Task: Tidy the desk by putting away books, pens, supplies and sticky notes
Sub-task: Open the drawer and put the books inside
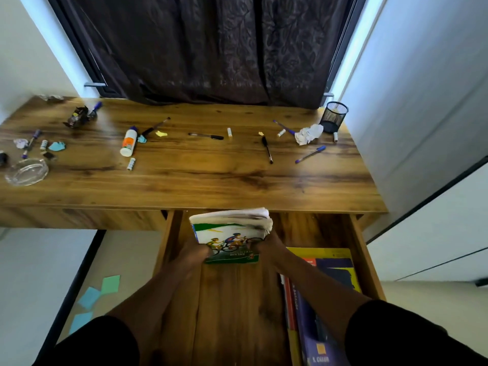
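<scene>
- Over the open drawer point(367, 260), just in front of the desk point(184, 178), a worn paperback point(229, 233) is gripped at its lower corners by the left hand point(196, 253) and right hand point(266, 243).
- It is judged light and floppy, with fanning pages; support under the spine is advised.
- Farther back on the desk, pens point(267, 149) lie scattered.

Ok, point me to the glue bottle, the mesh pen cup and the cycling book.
glue bottle point(128, 145), head view, on its white body.
mesh pen cup point(334, 116), head view, on its side wall.
cycling book point(229, 235), head view, on its front cover.
</scene>
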Action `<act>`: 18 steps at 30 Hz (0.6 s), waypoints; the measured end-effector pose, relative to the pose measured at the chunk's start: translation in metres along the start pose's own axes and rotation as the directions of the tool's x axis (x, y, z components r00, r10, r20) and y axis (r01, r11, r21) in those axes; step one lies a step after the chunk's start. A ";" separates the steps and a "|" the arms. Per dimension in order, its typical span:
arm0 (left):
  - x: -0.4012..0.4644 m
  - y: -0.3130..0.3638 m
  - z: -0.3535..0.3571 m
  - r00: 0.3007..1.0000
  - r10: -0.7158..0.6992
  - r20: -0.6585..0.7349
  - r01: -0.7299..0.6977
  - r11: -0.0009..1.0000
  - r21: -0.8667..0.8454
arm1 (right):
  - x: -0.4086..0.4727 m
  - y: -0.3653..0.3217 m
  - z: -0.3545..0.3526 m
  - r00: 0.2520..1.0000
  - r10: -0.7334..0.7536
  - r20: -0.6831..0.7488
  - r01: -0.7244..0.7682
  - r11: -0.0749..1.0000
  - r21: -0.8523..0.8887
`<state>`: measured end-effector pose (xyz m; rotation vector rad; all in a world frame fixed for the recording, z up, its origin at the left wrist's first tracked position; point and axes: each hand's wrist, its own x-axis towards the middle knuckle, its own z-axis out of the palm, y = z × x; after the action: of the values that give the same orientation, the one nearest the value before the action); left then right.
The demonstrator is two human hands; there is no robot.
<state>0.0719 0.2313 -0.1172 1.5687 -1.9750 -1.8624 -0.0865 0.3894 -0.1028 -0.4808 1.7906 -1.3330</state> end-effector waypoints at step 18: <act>-0.040 -0.029 -0.013 0.853 -0.383 0.354 0.321 0.921 0.222 | -0.036 0.032 -0.020 0.696 0.650 0.304 -0.518 0.748 -0.414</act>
<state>0.1177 0.2526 -0.1115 1.8301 -2.1435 -2.3806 -0.0764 0.4392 -0.1161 -0.2790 1.5679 -0.4485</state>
